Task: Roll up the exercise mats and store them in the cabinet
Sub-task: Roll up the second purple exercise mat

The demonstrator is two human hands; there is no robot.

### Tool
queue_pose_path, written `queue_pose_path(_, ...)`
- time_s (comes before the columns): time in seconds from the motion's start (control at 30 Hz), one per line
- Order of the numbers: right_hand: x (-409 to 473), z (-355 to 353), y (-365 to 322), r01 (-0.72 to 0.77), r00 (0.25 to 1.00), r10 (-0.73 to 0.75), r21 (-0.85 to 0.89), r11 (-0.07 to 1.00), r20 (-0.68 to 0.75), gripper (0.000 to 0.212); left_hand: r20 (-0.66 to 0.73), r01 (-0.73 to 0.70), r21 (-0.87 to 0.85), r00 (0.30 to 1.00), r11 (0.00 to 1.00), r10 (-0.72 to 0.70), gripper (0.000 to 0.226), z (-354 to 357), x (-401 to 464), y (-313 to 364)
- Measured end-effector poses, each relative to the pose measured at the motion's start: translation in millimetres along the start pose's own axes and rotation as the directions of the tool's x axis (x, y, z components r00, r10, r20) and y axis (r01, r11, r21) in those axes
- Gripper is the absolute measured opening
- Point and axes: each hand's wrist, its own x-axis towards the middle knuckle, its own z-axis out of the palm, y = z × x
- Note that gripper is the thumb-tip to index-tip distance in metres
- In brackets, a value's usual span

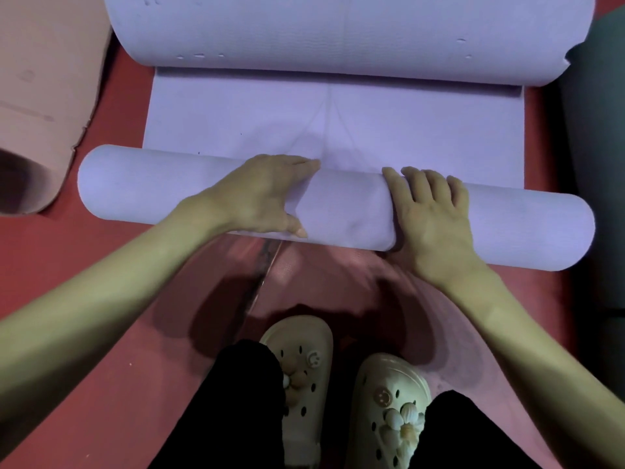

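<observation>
On the red floor, just ahead of the clogs (341,390):
Purple mat (338,123): lying half rolled, near end coiled.
Left hand (260,198): pressing flat-fingered on the roll (152,187).
Right hand (433,211): pressing likewise, fingers spread.

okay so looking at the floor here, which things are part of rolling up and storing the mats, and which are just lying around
Part of the job:
- purple mat, half rolled, curled at its far end too
- left hand and right hand, both pressing on the roll
- pink mat at left, partly curled
- dark green mat at right

Just there:
- red floor
- cream clogs on the person's feet
</observation>
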Motion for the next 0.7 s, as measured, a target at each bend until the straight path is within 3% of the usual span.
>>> queue_pose_path(0.07,11,-10,3,-0.001,0.997,0.002,-0.020,1.000,0.074,0.105,-0.037,-0.020,0.036,0.999,0.999,0.021,0.099,1,-2,1)
queue_pose_path(0.2,34,-30,9,0.016,0.948,-0.021,0.021,1.000,0.318,0.115,-0.151,0.010,0.299,0.988,0.954,0.037,0.105,16,-11,2)
queue_pose_path(0.27,42,-37,10,0.005,0.932,-0.021,0.045,0.999,0.361,0.115,-0.196,0.021,0.299,0.980,0.954,0.040,0.106,22,-13,2)
queue_pose_path(0.4,34,-27,12,0.009,0.967,-0.025,0.064,0.998,0.252,0.117,-0.148,0.036,0.184,0.989,0.982,-0.009,0.106,12,-3,-1)
queue_pose_path(0.57,12,1,5,-0.003,0.996,0.006,0.034,0.999,-0.092,0.111,-0.083,-0.006,0.065,0.996,0.998,0.012,0.100,-10,16,-9)
queue_pose_path(0.7,19,5,9,0.000,0.995,-0.001,-0.009,1.000,-0.097,0.111,-0.077,-0.047,0.110,0.995,0.993,0.055,0.102,-10,19,-12)
